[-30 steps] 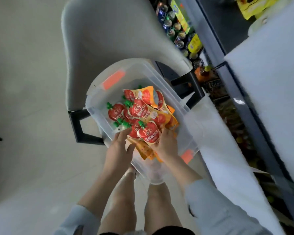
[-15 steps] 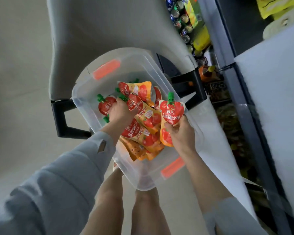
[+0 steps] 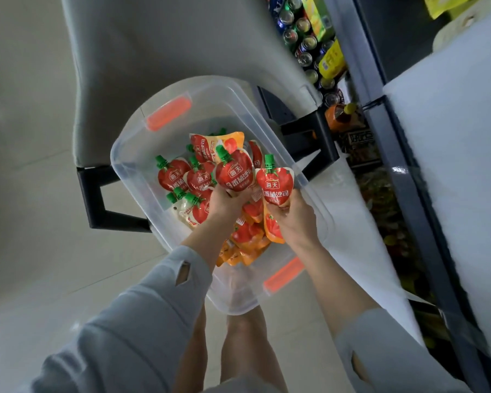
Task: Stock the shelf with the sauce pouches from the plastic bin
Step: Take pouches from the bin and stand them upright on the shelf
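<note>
Red pouches (image 3: 233, 173), green caps pointing away, sit clamped lengthwise in left hand (image 3: 224, 201) and right hand (image 3: 292, 219) grips.

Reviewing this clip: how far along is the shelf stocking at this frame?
Done: no sauce pouch can be made out on the shelf. In hand: the left hand grips a red pouch by its lower edge, and the right hand grips a second pouch, both raised above the plastic bin. Left: a heap of pouches lies in the bin, so nearly the whole job remains.
</note>
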A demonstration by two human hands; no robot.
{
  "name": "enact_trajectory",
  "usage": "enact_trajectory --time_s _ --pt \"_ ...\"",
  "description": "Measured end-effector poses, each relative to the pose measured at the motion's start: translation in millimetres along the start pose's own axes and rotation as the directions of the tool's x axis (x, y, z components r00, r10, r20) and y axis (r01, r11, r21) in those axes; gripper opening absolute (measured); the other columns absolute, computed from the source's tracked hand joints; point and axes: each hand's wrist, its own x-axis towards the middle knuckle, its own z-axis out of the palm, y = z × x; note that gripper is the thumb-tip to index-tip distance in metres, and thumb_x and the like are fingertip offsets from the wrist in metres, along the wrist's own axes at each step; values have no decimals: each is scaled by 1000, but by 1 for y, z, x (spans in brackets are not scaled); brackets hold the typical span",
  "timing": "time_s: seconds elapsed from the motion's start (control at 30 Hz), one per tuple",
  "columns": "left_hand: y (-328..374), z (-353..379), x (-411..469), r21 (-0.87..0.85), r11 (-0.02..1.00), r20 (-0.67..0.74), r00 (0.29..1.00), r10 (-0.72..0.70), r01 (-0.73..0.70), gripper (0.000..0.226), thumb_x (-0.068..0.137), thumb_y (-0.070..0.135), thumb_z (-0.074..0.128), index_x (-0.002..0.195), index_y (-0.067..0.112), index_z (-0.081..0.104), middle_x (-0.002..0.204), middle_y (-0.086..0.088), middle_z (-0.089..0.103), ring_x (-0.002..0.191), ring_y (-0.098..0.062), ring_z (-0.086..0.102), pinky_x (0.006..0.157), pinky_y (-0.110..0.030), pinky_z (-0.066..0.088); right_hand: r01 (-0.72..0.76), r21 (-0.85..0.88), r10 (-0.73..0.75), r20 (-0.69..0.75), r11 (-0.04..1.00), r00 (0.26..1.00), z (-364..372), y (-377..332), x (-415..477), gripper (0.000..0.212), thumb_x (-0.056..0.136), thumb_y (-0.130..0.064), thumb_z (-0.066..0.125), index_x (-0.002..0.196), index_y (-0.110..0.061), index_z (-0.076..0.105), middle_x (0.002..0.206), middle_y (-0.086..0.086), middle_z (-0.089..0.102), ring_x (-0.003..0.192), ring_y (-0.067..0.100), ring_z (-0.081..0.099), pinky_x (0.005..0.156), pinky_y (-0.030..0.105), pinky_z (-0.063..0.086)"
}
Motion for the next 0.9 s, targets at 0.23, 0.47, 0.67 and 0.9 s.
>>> enact_trajectory --time_s 0.23,0.47,0.67,0.9 --pt "31 -25 -44 -24 998 30 998 56 -56 40 89 25 66 127 16 53 115 -3 66 103 -22 64 91 -44 53 -58 370 45 43 927 998 -36 -6 -41 52 76 -40 81 119 -23 57 113 -5 69 106 14 67 96 42 54" --pt "79 -44 -134 9 988 279 949 147 -155 33 93 30 60 122 15 53 110 -8 69 97 -27 69 82 -42 58 -75 705 101 5 705 995 -93 -30 -123 35 88 -40 70 120 -26 64 108 -4 74 102 15 71 91 36 56" --pt "110 -28 -212 103 896 488 807 333 -432 28 94 26 60 120 15 54 103 -8 71 87 -23 73 64 -28 59 107 794 144 -238 598 961 -147 -42 -208 19 87 -19 74 106 -14 71 91 -2 77 84 15 75 70 27 57" --pt "138 15 -276 70 781 690 596 412 -620 24 88 21 68 110 30 64 103 7 73 97 -13 69 86 -38 55 293 740 236 -518 605 822 -200 -39 -288 11 88 -21 73 99 -21 71 95 -4 77 87 12 74 76 27 57"
